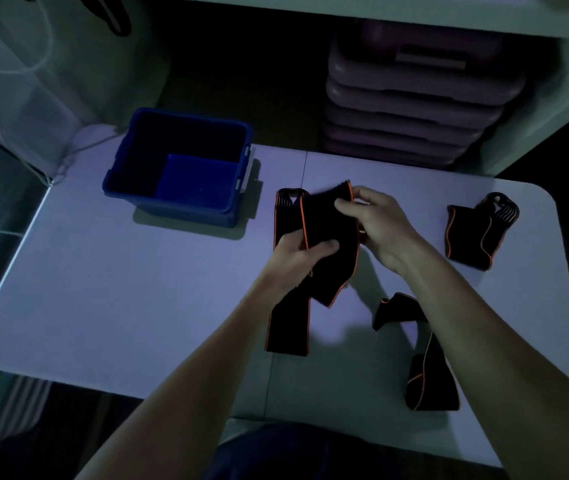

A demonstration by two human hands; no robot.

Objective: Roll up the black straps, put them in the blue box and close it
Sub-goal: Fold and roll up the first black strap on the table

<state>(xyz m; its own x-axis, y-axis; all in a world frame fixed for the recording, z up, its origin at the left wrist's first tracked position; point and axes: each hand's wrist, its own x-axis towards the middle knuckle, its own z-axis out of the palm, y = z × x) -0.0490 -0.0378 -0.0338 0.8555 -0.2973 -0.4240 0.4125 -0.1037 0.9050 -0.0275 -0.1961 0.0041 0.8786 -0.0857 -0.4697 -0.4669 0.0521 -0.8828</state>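
A long black strap with orange edging [328, 230] is held above the white table [120, 289], its tail hanging down to the tabletop. My left hand [297, 258] grips its middle. My right hand [376, 223] pinches its upper end. A second black strap [477, 230] lies folded at the right of the table. A third black strap [425, 368] lies loose near the front edge, partly under my right forearm. The blue box [179, 168] stands open at the back left with nothing visible inside. Its lid is not in view.
A stack of purple step platforms [411, 95] stands behind the table under a shelf. A white cord [68, 157] runs along the table's back left corner. The scene is dim.
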